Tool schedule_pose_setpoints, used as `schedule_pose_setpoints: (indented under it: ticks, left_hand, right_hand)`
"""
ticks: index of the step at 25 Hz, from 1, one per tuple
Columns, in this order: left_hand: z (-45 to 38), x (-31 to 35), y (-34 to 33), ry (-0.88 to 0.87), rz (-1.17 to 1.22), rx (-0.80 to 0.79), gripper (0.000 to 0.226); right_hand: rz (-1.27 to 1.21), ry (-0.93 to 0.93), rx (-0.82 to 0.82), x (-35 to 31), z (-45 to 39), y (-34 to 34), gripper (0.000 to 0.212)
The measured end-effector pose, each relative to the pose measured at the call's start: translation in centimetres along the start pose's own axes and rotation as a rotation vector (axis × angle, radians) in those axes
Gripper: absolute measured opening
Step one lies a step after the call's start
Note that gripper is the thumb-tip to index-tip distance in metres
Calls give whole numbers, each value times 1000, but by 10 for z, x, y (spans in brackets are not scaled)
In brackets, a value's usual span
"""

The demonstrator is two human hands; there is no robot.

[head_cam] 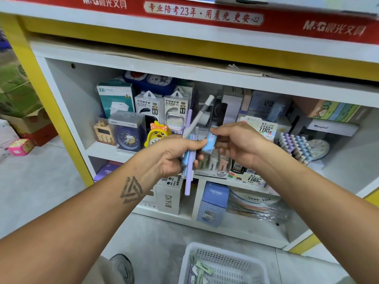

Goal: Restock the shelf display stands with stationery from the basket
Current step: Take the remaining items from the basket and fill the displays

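My left hand (174, 154) grips a bunch of pastel pens (189, 160), purple, blue and grey, held upright in front of the shelf. My right hand (235, 144) pinches a small light-blue eraser (209, 143) right beside the pens. Behind the hands, on the middle shelf, stands a display stand of erasers (215, 162). To the right of it is a tiered rack of pastel pens (295, 145). The white mesh basket (246, 263) sits on the floor at the bottom, with several small packets (202, 267) in it.
Power bank boxes (162, 107), alarm clocks (127, 136) and a yellow duck clock (158, 133) fill the left of the shelf. Pencil lead boxes (253, 179) line the shelf edge. A blue CRUHRE box (215, 201) stands below. Cardboard boxes (24, 111) stand at the left. My shoe (123, 267) is beside the basket.
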State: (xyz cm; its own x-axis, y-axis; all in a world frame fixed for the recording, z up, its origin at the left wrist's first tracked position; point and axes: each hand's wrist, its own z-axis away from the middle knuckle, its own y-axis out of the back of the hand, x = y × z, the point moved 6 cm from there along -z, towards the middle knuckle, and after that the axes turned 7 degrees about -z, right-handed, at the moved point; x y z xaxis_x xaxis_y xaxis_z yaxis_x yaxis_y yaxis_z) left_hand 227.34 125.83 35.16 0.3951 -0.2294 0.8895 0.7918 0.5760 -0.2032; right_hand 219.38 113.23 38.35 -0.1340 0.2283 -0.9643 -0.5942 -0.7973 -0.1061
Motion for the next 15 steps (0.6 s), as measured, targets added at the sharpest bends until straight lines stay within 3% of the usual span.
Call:
schedule_pose_setpoints:
  ticks: [3, 6, 10, 13, 15]
  left_hand:
    - [-1, -2, 14, 46, 36, 57, 7]
    - [0, 2, 21, 59, 67, 68, 8]
    - [1, 5, 27, 65, 94, 33, 16]
    - [1, 4, 35, 58, 70, 56, 11]
    - [0, 7, 45, 34, 79, 96, 9]
  right_hand:
    - [55, 51, 10, 1, -4, 6, 10]
    - [424, 165, -12, 5, -6, 2, 17]
    - [857, 506, -162, 0, -1, -17, 9]
    - [914, 645, -270, -5, 0, -27, 23]
    - [833, 591, -270, -3, -4, -25, 24]
